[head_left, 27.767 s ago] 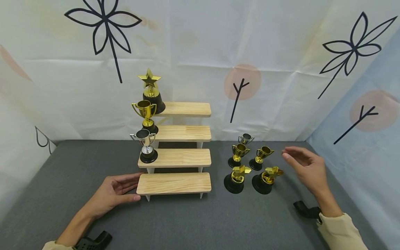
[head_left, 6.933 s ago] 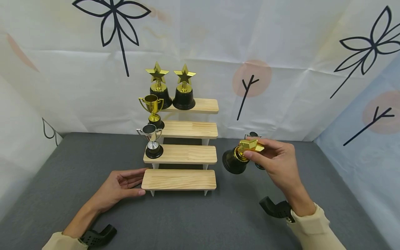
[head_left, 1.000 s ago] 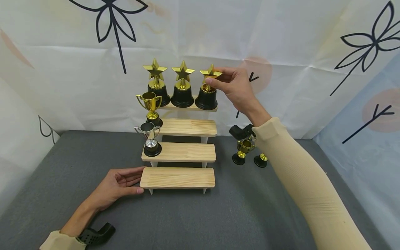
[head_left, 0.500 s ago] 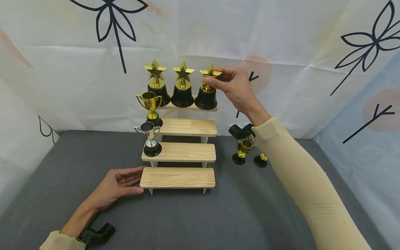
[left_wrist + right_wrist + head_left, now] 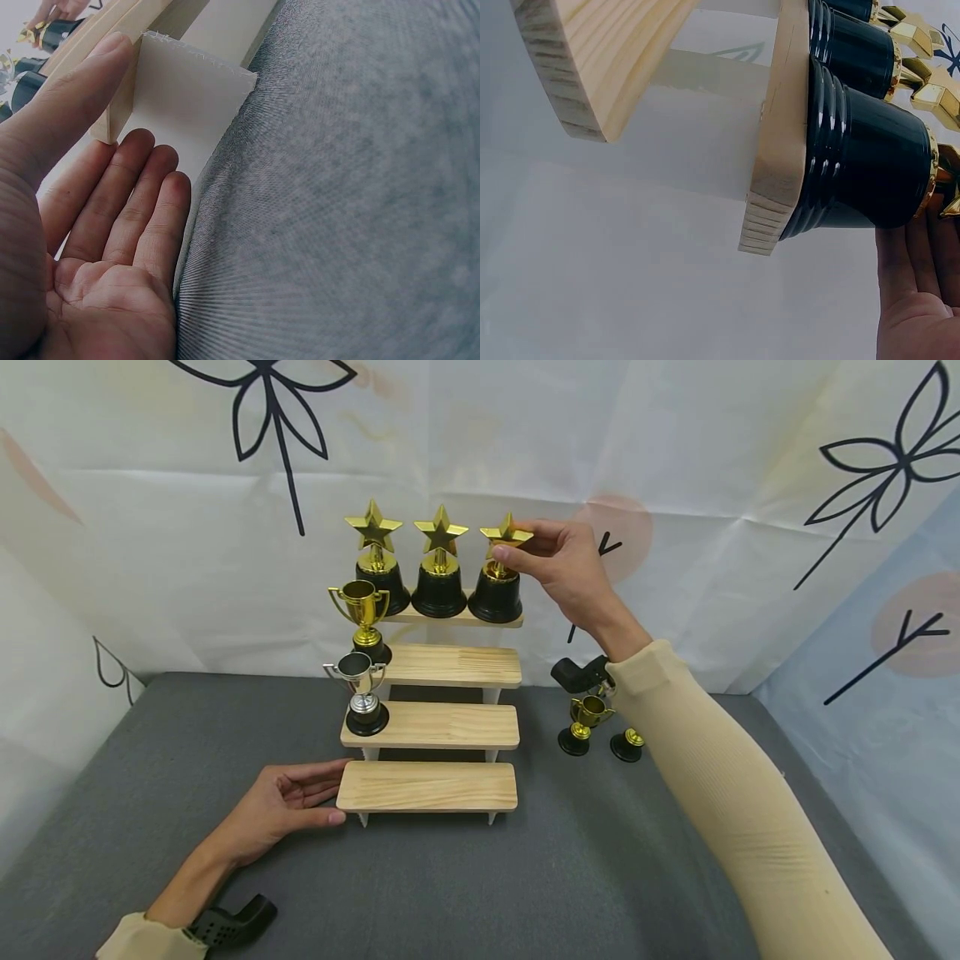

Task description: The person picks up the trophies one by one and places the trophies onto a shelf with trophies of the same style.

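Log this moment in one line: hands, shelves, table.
Right hand: pinches rightmost star trophy, base on top shelf | Left hand: at left end of bottom shelf | Table: gold cup, another trophy mostly hidden by sleeve

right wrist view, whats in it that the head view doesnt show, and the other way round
Only the right wrist view shows the sawn right ends of the top board and a lower board.

Only the head view shows the left hand at the lowest board, the silver cup, the gold cups and the table.

Both show the star trophies on the top board and the right hand at the rightmost one.
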Demonstrator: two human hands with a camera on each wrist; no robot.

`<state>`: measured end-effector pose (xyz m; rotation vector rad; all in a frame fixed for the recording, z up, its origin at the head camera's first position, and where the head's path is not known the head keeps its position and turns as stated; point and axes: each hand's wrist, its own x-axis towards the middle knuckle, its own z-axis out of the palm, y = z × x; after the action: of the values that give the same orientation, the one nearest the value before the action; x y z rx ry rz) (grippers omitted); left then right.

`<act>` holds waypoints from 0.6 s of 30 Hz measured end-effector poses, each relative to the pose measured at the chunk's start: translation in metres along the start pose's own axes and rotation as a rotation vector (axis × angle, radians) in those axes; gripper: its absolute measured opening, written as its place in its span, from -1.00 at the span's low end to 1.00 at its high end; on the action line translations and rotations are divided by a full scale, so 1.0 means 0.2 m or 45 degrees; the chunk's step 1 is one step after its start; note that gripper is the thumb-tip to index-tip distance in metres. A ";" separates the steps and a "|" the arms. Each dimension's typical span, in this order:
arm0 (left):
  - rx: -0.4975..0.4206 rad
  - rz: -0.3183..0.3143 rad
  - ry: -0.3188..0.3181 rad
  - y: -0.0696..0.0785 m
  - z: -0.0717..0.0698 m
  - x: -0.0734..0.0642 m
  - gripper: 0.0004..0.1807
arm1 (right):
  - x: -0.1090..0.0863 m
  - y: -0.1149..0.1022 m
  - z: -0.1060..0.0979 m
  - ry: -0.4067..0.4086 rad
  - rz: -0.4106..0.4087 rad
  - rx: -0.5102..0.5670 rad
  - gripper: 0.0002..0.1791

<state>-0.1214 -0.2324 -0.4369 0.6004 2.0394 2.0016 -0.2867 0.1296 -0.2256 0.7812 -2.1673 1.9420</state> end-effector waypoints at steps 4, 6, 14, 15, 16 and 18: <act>0.010 -0.006 0.004 0.00 0.00 0.00 -0.27 | 0.00 0.00 0.00 -0.003 0.006 0.028 -0.62; 0.009 -0.004 0.001 0.00 0.00 0.00 -0.27 | 0.00 0.00 0.00 -0.008 0.005 0.038 -0.62; 0.020 -0.014 -0.003 0.00 -0.01 0.01 -0.26 | -0.01 0.01 -0.02 -0.017 0.002 0.019 -0.57; 0.020 -0.013 -0.004 0.00 -0.01 0.01 -0.26 | -0.01 0.01 -0.02 -0.015 0.009 0.034 -0.56; 0.021 -0.012 -0.007 0.00 -0.01 0.01 -0.26 | -0.01 0.01 -0.02 -0.011 0.014 0.042 -0.56; 0.020 -0.005 -0.011 0.00 -0.01 0.01 -0.26 | -0.02 0.00 -0.03 -0.005 0.022 0.068 -0.56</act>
<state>-0.1239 -0.2337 -0.4372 0.6068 2.0519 1.9792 -0.2851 0.1372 -0.2268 0.7771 -2.1396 2.0163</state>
